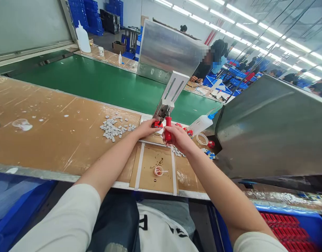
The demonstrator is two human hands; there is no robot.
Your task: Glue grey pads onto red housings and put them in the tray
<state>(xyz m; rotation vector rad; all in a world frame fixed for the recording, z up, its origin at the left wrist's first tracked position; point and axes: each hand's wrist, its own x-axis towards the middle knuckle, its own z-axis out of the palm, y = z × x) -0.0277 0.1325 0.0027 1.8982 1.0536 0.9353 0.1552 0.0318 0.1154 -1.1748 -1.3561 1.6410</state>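
So, a small red plastic part is parked under the metal toggle clamp, at the far edge of the brown tabletop. It's being touched by the left hand, but whether those fingers are actually pinched on it can't be told, since the tips are partly hidden. The clamp's red ribbed handle is wrapped tight by the fingers of the right hand.

Container-wise: a little clear cup is set on the near side with some reddish stuff and a thin stick in it. A translucent white squeeze bottle with a blue cap is tipped over at an angle right of the clamp; its contents can't be made out. Down at lower right, a blue plastic bin is loaded with rows of red pieces. Loose grey tiles are scattered left of the clamp.
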